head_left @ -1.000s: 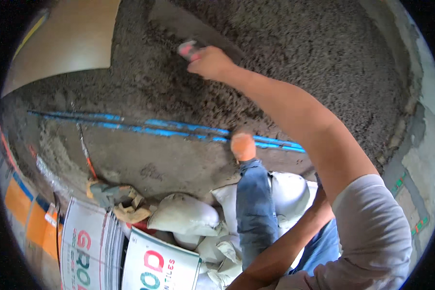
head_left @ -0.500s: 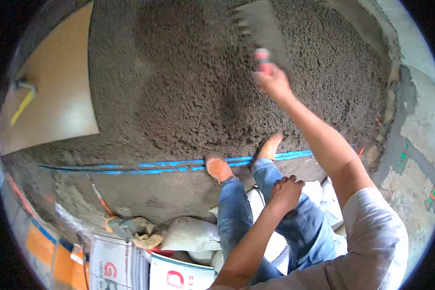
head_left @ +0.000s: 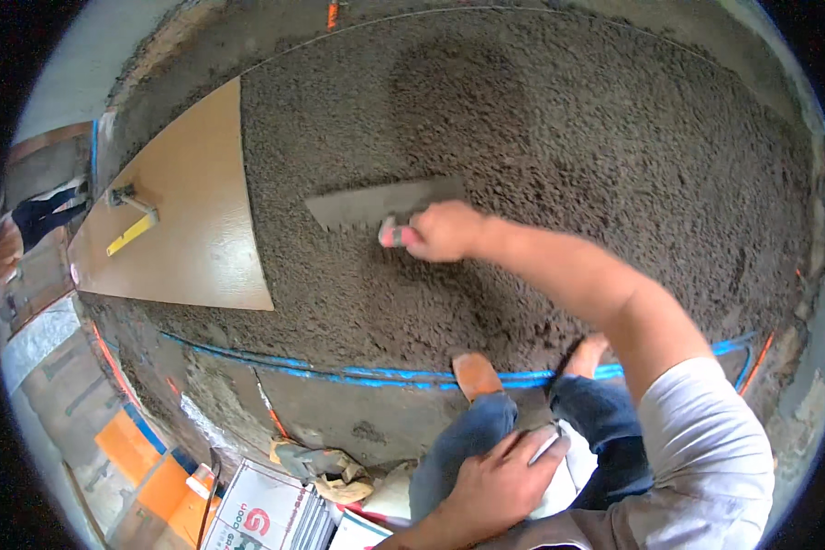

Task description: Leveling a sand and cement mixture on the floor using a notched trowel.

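Note:
My right hand [head_left: 447, 231] is closed round the red handle of a notched trowel [head_left: 385, 202]. The trowel's wide grey blade lies over rough wet mortar [head_left: 632, 183], left of the middle, with its toothed edge toward me. My left hand [head_left: 504, 481] hangs low by my left knee, its fingers stretched out and apart. Nothing shows in its grip, though its underside is hidden. Left of the trowel lies a large beige tile [head_left: 192, 247], and on it stands a grey tool with a yellow handle [head_left: 130, 235].
Blue strips or pipes [head_left: 385, 378] run along the mortar's near edge by my shoes [head_left: 477, 376]. Below them lie a crumpled cloth or bag [head_left: 325, 463], a white printed box [head_left: 257, 509] and orange boxes [head_left: 128, 449]. Another person's legs [head_left: 41, 220] show at the far left.
The trowel has swept from the far right toward me and leftward, and its blade has turned crosswise. My view has shifted left. My left hand has stayed low by my knees, its fingers now straighter.

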A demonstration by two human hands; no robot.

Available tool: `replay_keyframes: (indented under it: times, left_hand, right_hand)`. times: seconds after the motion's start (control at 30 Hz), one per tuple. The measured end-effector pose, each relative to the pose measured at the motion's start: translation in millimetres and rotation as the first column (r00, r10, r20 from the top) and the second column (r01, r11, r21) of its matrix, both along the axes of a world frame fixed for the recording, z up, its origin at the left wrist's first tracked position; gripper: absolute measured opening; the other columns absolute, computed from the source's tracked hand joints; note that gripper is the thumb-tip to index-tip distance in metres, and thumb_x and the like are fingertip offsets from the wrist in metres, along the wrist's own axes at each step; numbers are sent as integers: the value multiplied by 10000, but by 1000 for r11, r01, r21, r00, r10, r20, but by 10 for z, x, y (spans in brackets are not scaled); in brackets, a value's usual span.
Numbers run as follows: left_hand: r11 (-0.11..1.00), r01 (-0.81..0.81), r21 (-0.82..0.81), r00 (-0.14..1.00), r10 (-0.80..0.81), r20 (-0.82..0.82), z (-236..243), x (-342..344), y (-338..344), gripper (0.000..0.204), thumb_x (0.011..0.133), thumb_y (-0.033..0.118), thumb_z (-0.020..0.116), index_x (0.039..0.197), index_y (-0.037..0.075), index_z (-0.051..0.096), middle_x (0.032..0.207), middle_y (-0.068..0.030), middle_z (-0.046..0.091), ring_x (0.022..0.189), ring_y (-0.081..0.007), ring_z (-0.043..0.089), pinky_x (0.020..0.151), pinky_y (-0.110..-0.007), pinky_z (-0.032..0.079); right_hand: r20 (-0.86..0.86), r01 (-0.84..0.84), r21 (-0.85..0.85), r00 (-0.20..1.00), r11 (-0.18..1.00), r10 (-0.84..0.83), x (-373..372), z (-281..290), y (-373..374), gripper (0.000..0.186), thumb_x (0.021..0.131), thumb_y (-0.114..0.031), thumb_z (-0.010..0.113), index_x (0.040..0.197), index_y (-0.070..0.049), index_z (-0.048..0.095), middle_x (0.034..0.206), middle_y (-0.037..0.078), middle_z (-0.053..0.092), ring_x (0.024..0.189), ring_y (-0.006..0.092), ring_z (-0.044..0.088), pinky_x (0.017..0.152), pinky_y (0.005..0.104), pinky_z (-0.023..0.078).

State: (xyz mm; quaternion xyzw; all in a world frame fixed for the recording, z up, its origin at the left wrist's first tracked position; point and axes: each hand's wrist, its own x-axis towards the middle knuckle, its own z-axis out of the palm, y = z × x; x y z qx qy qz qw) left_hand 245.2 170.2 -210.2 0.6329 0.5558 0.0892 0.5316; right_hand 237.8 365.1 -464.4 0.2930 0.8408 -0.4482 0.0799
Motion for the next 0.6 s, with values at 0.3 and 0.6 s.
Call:
replay_keyframes:
  times: [0.3, 0.6]
  left_hand:
    - [894, -117, 432, 963, 208, -170, -222, -461, 267, 249, 766, 120, 616, 1014, 97, 624, 1023, -83, 614, 875, -265, 629, 712, -334, 533]
    - [893, -96, 440, 981, 161, -113, -151, -755, -64, 333, 768, 228, 594, 1074, 96, 600, 1083, -119, 599, 922, -303, 604, 742, -359, 529]
  right_hand:
    - [-247, 592, 156, 799, 791, -549, -370, -241, 1494, 431, 810, -426, 538, 921, -22, 640, 892, 226, 639, 873, 405, 608, 768, 442, 482]
    - [-54, -214, 35, 975, 976, 216, -856, -54, 756, 454, 769, -465, 585, 825, -18, 644, 792, 182, 638, 762, 332, 614, 705, 439, 472]
